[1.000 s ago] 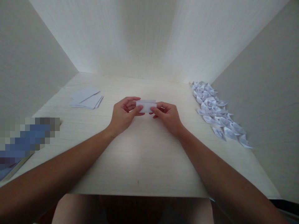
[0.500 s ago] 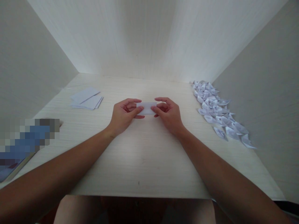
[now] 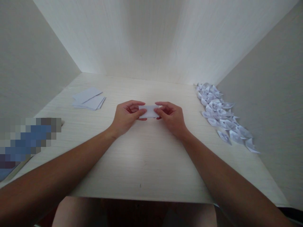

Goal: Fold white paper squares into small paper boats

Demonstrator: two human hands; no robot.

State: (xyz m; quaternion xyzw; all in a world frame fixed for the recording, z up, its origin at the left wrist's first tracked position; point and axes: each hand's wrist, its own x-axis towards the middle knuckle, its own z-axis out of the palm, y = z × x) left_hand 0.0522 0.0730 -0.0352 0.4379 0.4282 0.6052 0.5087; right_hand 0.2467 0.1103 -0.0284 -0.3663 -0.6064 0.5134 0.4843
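A small white rectangle of paper (image 3: 150, 112) is held level between both hands over the middle of the table. My left hand (image 3: 129, 113) pinches its left end, thumb on the near face and the other fingers behind or along the edges. At the right end, my right hand (image 3: 170, 115) grips it the same way, with its index finger along the top edge. Parts of the fingers behind the paper are hidden.
Loose white paper sheets (image 3: 88, 98) lie overlapped at the back left. Along the right wall runs a heap of small folded paper boats (image 3: 215, 105). A blurred-out flat object (image 3: 30, 138) rests at the left edge. Walls enclose the pale table (image 3: 142, 164) on three sides.
My right index finger has shifted slightly left along the paper's top edge. Both hands keep their hold on the paper; the view has tilted slightly.
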